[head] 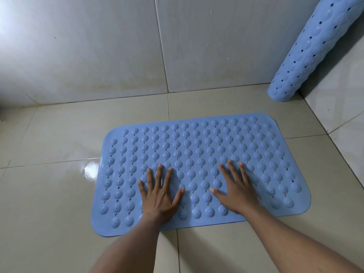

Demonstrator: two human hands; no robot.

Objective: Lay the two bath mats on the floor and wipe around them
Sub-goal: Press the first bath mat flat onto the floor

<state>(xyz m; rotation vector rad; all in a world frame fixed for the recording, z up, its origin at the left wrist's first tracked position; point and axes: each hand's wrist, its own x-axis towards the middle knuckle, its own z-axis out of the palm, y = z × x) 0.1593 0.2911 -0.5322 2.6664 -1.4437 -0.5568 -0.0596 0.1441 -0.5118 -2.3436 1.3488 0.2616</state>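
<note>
A light blue rubber bath mat [199, 146] with rows of raised round bumps and small holes lies flat on the tiled floor [59, 194]. My left hand [159, 194] rests palm down on its near left part, fingers spread. My right hand [236, 188] lies flat on the mat's near middle-right, fingers spread too. Neither hand holds anything. A second blue mat [315, 46], rolled into a tube, leans upright in the far right corner against the wall.
Pale glossy floor tiles surround the mat, with a bright glare patch [91, 170] just left of it. Grey wall panels [98, 46] rise behind, and a tiled wall [338, 107] closes the right side.
</note>
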